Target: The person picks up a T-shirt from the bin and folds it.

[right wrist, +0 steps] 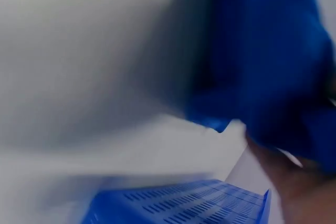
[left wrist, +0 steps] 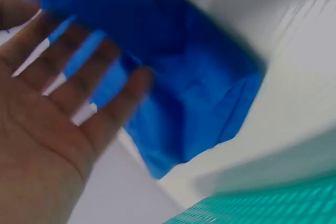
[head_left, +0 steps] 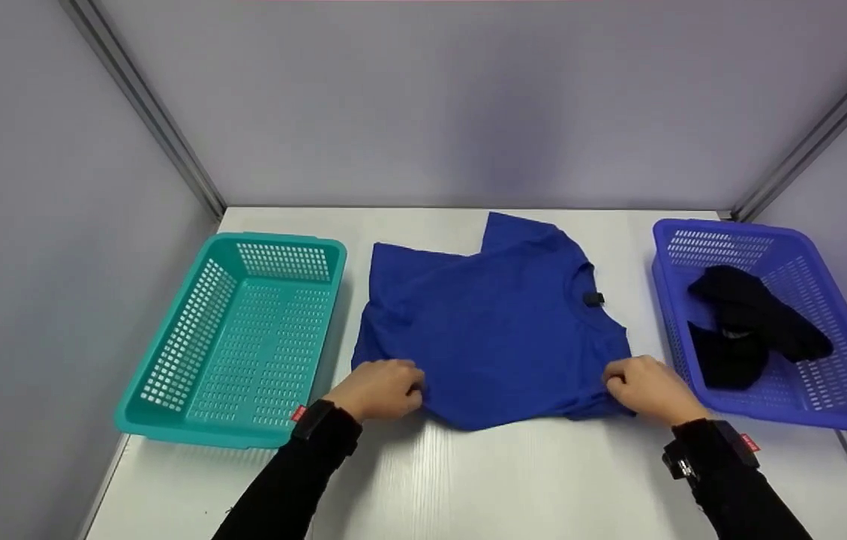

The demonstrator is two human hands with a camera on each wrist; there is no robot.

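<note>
A blue T-shirt lies on the white table, its neckline at the right with a small black label and one sleeve at the back. My left hand pinches its near edge between thumb and index finger. In the left wrist view the other fingers of the left hand are spread and fairly straight over the cloth. At the near right corner, by the shoulder, my right hand grips the fabric. The right wrist view, blurred, shows the shirt hanging from the fingers of that hand.
A teal basket, with nothing in it, stands on the left of the table. At the right, a purple-blue basket holds black cloth items. Grey panels enclose the table at the back and sides.
</note>
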